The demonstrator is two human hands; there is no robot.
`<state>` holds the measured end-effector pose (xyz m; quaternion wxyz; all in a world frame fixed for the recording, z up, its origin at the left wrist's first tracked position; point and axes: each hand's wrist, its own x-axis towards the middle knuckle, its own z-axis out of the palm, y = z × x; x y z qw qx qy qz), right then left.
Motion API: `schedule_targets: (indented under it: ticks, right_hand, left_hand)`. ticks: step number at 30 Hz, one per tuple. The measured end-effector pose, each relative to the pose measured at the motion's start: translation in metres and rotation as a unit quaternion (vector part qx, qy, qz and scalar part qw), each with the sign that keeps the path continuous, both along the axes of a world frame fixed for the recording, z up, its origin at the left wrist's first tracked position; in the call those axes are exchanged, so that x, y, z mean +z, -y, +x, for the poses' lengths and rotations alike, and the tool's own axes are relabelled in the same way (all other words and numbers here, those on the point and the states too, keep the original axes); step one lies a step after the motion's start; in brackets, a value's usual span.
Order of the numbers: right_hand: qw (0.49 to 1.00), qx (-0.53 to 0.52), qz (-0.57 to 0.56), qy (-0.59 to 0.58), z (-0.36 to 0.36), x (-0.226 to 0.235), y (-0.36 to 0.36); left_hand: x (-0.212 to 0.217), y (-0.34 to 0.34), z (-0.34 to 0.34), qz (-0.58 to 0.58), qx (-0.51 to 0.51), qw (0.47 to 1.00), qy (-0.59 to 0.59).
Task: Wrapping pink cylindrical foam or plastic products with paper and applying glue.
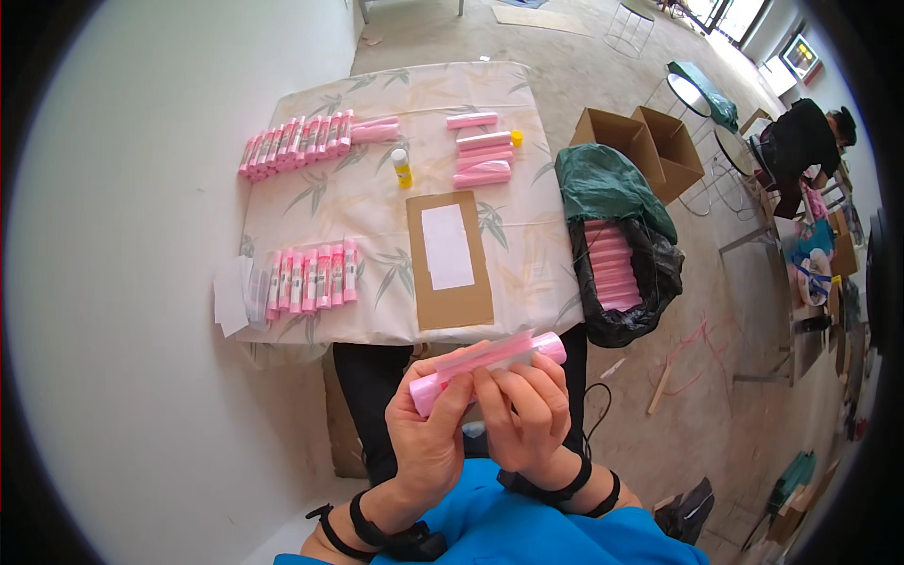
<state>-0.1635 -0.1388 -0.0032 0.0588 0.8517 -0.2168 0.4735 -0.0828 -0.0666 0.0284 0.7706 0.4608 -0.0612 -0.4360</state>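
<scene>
Above my lap, just off the table's near edge, I hold a pink plastic roll (549,347) slanting up to the right. My left hand (428,433) is closed around its left end, thumb on the near side. My right hand (523,405) pinches near its middle and right end, fingers curled. A thin, pale strip or flap stands along the roll's top; whether it is paper or film I cannot tell. Beyond my hands lies a cardboard sheet (443,306) with white paper (447,247) on it. A glue stick (402,171) stands uncapped behind, its yellow cap (517,138) lying farther right.
Labelled pink rolls (297,146) are stacked far left, more labelled rolls (313,278) near left. Several plain rolls (483,160) lie far right. White slips (229,297) hang over the left edge. Right of the table are a black bag (659,273) of rolls, cardboard boxes (617,137) and another person (800,141).
</scene>
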Motion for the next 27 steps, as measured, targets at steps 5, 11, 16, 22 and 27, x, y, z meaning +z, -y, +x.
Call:
schedule_targets:
  ticks: [5, 11, 16, 22, 27]
  right_hand:
    - [1.0, -0.001, 0.009, 0.006, -0.007, 0.007, -0.004]
    - [0.999, 0.032, 0.009, -0.001, -0.012, 0.01, -0.005]
    - [0.999, 0.045, 0.007, 0.005, -0.016, 0.012, -0.004]
    - [0.999, 0.038, -0.006, 0.028, -0.016, 0.006, -0.002]
    - [0.999, 0.046, -0.011, 0.025, -0.018, 0.003, -0.001]
  left_hand:
    - [0.003, -0.001, -0.003, -0.031, 0.002, 0.999, 0.01]
    - [0.006, -0.004, -0.003, -0.04, 0.002, 0.999, 0.03]
    - [0.005, -0.003, -0.004, -0.057, -0.011, 0.997, 0.052]
    - [0.007, 0.001, -0.006, -0.041, -0.019, 0.997, 0.065]
    - [0.007, 0.002, -0.009, -0.075, -0.007, 0.995, 0.059]
